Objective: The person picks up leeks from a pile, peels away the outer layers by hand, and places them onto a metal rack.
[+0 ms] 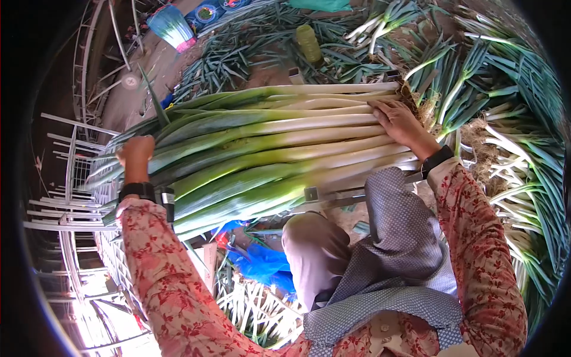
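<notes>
A broad row of leeks (279, 128) lies side by side in front of me, green leaves to the left and white stalks to the right. At the leaf end, my left hand (137, 156) is closed in a fist around leek leaves; its palm side is hidden. Over the white stalks near the root ends rests my right hand (401, 122), fingers stretched out and touching the leeks. A metal bar (348, 196) shows beneath the row on the near side.
More leeks with roots (517, 149) are heaped along the right. Cut green leaves (238, 56) cover the ground beyond, beside a yellow-green container (308, 43). White metal racks (71, 178) stand at left. Near my knees lie blue plastic (262, 262) and a pile of white stalks (256, 309).
</notes>
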Action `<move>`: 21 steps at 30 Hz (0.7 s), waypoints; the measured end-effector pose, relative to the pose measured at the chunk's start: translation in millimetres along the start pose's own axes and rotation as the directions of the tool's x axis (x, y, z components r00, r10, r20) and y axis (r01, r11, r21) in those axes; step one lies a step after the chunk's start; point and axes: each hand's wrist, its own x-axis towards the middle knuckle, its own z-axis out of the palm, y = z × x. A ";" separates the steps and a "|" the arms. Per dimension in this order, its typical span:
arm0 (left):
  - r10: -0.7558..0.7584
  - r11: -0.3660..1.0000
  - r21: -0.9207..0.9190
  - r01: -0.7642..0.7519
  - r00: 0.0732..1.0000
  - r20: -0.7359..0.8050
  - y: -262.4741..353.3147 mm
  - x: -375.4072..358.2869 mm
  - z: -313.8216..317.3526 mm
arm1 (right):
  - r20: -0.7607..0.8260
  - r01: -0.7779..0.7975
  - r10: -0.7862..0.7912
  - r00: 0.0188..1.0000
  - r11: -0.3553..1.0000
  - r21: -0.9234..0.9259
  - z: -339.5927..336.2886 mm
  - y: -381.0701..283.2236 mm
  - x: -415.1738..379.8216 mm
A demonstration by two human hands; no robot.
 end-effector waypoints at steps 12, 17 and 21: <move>0.273 0.742 -0.402 -0.536 0.790 -0.550 23.0 23.6 33.8 | -0.041 0.017 -0.023 0.999 0.988 -0.151 9.3 10.1 -3.5; 0.468 0.755 -0.031 -0.655 0.572 -0.674 115.7 -62.2 4.1 | -0.072 -0.011 0.000 0.997 0.990 -0.140 8.0 3.3 -4.9; 0.527 0.679 -0.195 -0.708 0.654 -0.542 135.0 -78.1 6.1 | -0.075 0.010 -0.017 0.997 0.996 -0.087 7.6 8.9 -5.0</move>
